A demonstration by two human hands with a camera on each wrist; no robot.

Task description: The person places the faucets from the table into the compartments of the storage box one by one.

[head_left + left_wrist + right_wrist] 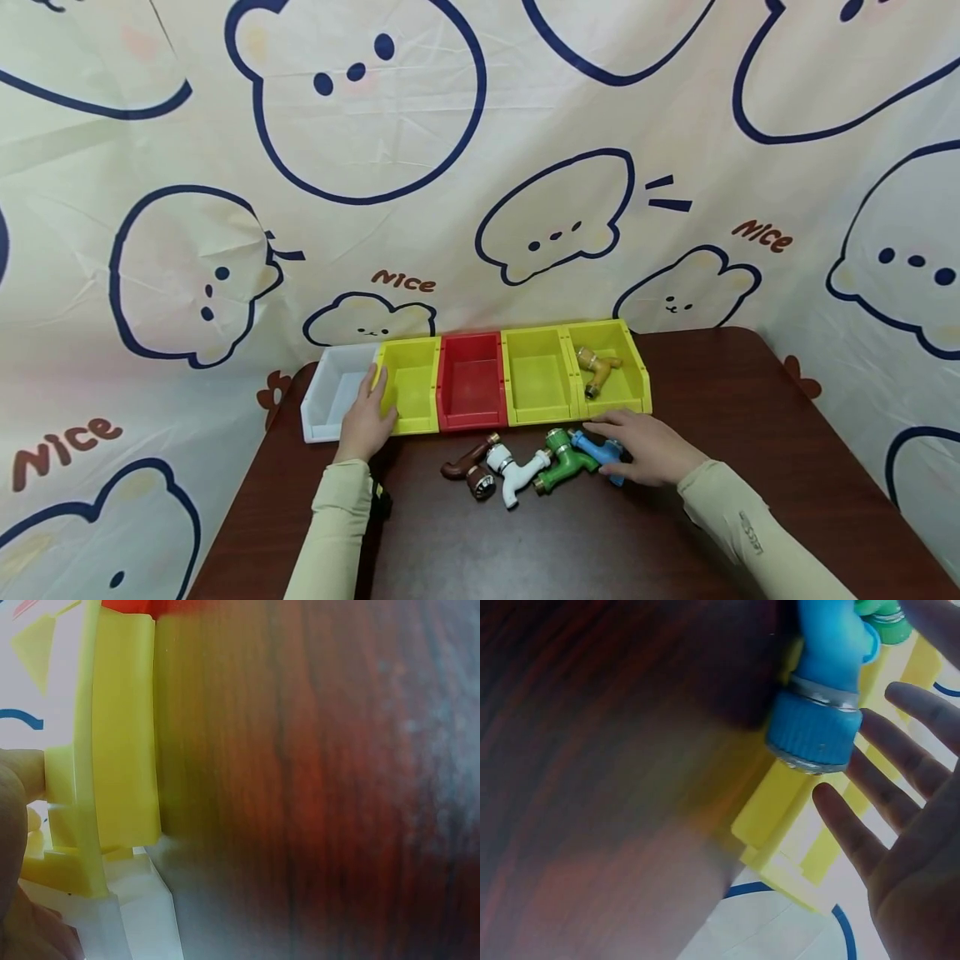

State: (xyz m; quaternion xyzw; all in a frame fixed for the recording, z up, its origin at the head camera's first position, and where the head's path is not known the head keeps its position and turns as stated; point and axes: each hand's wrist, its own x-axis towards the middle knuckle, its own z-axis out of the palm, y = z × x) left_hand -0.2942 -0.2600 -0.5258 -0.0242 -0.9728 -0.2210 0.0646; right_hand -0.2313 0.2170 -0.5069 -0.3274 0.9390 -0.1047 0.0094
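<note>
Blue tap (pixel 602 451) beside green tap (pixel 567 465)

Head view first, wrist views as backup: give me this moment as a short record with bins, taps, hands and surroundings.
Bins, left to right: white bin, left yellow bin, red bin, middle yellow bin, right yellow bin
Binned: yellow tap, in right yellow bin
On table, left to right: brown tap, white tap, green tap, blue tap
Left hand: at the white bin–left yellow bin join
Right hand: fingers spread beside blue tap; contact unclear
Backdrop: cartoon-print cloth
</note>
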